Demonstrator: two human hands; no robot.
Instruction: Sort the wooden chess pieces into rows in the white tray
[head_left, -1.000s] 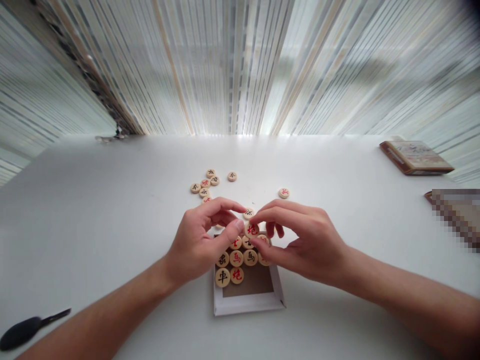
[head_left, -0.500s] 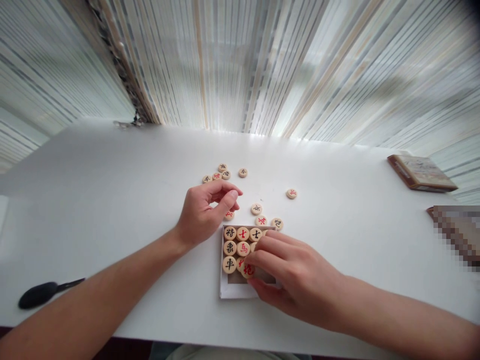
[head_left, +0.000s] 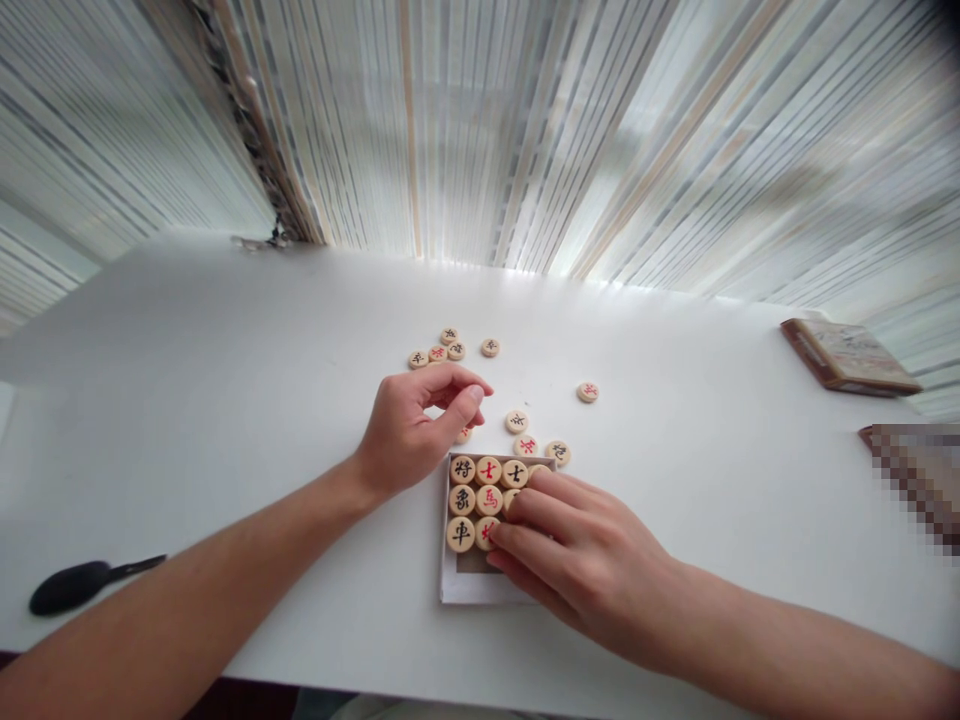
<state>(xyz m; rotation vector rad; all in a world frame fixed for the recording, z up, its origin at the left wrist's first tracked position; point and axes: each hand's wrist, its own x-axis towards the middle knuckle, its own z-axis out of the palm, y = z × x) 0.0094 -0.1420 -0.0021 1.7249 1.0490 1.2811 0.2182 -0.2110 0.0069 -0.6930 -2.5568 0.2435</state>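
Observation:
A small open box point(head_left: 487, 588) stands near the table's front edge, with rows of round wooden pieces marked in black or red characters. My right hand point(head_left: 559, 540) is over the box's right side, fingers bent down among the pieces and touching a red-marked piece point(head_left: 486, 533) in the front row; whatever lies under the fingertips is hidden. Behind the box's left corner my left hand point(head_left: 424, 415) hovers with fingers curled and thumb near the forefinger, partly covering a loose red-marked piece point(head_left: 464, 435). Whether anything is in its curl does not show.
Loose pieces lie behind the box, among them a black-marked one point(head_left: 516, 421) and a red-marked one point(head_left: 587, 392). A brown box point(head_left: 851, 357) is at the far right of the white table point(head_left: 300, 330). A black spoon-like object point(head_left: 71, 588) lies at left.
My right hand had a red-marked piece visible at its fingertips over the front row; that piece is now out of sight under the fingers. My left hand keeps its curled pose.

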